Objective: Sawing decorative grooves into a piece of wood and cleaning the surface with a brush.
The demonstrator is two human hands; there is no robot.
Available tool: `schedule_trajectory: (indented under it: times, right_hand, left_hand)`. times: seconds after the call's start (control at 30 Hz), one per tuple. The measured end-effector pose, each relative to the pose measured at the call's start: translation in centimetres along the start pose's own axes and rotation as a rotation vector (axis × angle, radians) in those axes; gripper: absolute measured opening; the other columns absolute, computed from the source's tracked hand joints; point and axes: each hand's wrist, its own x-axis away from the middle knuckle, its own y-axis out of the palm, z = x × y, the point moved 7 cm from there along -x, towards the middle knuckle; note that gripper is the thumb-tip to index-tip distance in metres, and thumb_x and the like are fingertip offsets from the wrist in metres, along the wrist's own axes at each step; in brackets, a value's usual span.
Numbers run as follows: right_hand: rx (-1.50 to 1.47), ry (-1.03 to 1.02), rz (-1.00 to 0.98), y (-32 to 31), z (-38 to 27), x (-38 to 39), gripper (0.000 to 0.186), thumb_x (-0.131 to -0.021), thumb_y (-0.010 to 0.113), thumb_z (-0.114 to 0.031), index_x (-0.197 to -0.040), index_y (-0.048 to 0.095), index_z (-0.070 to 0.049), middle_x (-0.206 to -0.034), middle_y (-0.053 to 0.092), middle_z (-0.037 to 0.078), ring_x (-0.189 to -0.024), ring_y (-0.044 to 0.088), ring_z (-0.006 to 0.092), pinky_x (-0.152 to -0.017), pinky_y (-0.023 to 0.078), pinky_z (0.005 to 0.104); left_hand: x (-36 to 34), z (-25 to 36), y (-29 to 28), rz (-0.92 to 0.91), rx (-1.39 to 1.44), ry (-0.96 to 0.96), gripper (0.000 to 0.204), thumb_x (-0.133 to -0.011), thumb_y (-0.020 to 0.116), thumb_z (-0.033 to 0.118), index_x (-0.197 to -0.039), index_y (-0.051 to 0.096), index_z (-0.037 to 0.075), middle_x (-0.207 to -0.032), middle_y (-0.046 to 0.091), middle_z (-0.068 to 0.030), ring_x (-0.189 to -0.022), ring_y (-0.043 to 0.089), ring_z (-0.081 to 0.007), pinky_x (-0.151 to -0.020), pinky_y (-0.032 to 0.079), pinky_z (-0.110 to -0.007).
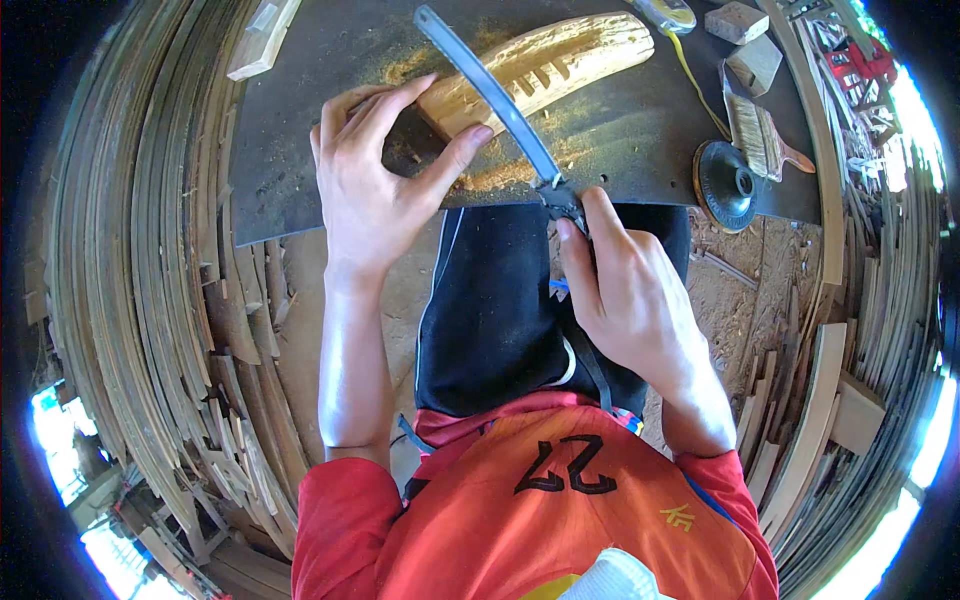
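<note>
**Red-Orange Short-Sleeved Cloth Jersey Over Black Cloth Trousers**

Your jersey shades from red to orange and bears large dark angular printed characters and a small yellow printed mark. Your left sleeve and right sleeve are plain red. Thin white piping lines your trousers, and a narrow black cord lies over them. Your left hand and right hand are bare.

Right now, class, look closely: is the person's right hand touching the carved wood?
Apart: the head view shows sawdust-strewn tabletop between the right hand and the carved wood.
</note>
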Motion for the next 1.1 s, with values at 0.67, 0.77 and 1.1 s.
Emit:
schedule_trajectory:
  times: [0.67,0.77,1.1]
  right_hand:
    - [0.123,-0.065,-0.036,0.9,0.4,0.2,0.017,-0.099,0.064,-0.014,-0.1,0.05,-0.005,-0.067,0.06,0.011,-0.053,0.066,0.0296,-0.044,0.053,0.0412]
    - [0.102,-0.059,-0.044,0.7,0.1,0.0,0.017,-0.102,0.063,-0.016,-0.099,0.049,-0.006,-0.067,0.059,0.011,-0.053,0.065,0.0318,-0.045,0.052,0.0432]
    - [0.052,-0.038,-0.078,0.1,0.1,-0.1,0.018,-0.104,0.062,-0.017,-0.104,0.05,-0.004,-0.07,0.061,0.016,-0.054,0.064,0.0369,-0.047,0.051,0.0463]
  left_hand:
    - [-0.1,-0.6,0.4,-0.044,0.095,-0.129,0.056,-0.075,0.095,0.028,-0.12,0.075,0.003,-0.109,0.075,-0.0119,-0.11,0.062,-0.0308,-0.097,0.05,-0.043]
    - [0.0,-0.3,0.5,-0.058,0.069,-0.053,0.056,-0.073,0.096,0.028,-0.118,0.075,0.003,-0.108,0.075,-0.0107,-0.107,0.063,-0.0305,-0.095,0.05,-0.043]
    - [-0.1,-0.2,0.1,-0.081,0.038,-0.034,0.055,-0.077,0.093,0.025,-0.122,0.074,0.001,-0.115,0.074,-0.0151,-0.112,0.063,-0.0312,-0.099,0.05,-0.043]
